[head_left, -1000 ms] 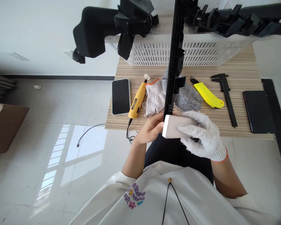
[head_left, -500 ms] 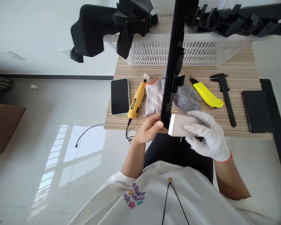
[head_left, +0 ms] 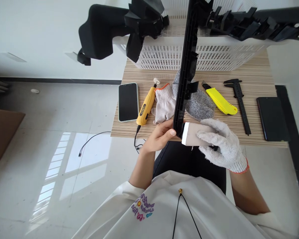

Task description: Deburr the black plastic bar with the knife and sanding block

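My bare left hand (head_left: pixel 161 136) is closed on the lower corner of a long black plastic trim part (head_left: pixel 185 78), thumb on the near side and fingers partly hidden behind it. The part stands out away from me, ribbed and clipped along its length, and joins more black plastic at the top of the view. My right hand (head_left: pixel 223 142), in a white knitted glove with an orange cuff edge, grips a beige block with a white end (head_left: pixel 195 133). That white end is up against the trim part's corner, close to my left fingertips.
On the striped table (head_left: pixel 259 73) lie a phone (head_left: pixel 128 102), a yellow rotary tool (head_left: pixel 146 106), a white glove (head_left: pixel 165 103), a grey glove (head_left: pixel 200 104), a yellow utility knife (head_left: pixel 221 101), a black caliper (head_left: pixel 241 103) and a dark phone (head_left: pixel 272 119). A white basket (head_left: pixel 161 54) stands behind.
Both hands, the black trim part and the beige block have shifted slightly to the right. My grips look the same.
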Demonstrator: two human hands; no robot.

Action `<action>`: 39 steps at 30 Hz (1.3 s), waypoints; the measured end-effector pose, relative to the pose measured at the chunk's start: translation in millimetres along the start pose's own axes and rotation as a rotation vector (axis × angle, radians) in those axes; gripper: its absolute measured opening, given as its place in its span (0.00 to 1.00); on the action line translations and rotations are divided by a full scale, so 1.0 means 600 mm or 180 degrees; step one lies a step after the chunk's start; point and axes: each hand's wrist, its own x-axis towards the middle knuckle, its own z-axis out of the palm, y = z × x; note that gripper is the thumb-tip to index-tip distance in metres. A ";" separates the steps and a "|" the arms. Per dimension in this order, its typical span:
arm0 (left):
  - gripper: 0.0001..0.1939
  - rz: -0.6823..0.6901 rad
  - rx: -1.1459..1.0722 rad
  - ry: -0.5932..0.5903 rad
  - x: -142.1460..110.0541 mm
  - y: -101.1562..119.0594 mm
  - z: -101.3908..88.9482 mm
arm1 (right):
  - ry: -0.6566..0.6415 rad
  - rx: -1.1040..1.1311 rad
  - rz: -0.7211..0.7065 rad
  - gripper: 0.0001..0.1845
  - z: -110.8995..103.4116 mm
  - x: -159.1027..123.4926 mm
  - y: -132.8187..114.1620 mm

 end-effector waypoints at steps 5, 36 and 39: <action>0.25 -0.0079 -0.0071 -0.0221 0.006 0.008 -0.002 | 0.0093 0.0199 -0.0078 0.24 0.023 0.025 -0.017; 0.23 -0.0123 -0.0233 -0.0075 0.002 -0.001 -0.001 | 0.0197 0.0221 0.0196 0.28 0.015 -0.014 0.003; 0.25 -0.0214 -0.0108 -0.0120 0.002 -0.001 -0.002 | 0.0240 0.0265 0.0140 0.27 0.026 0.000 -0.005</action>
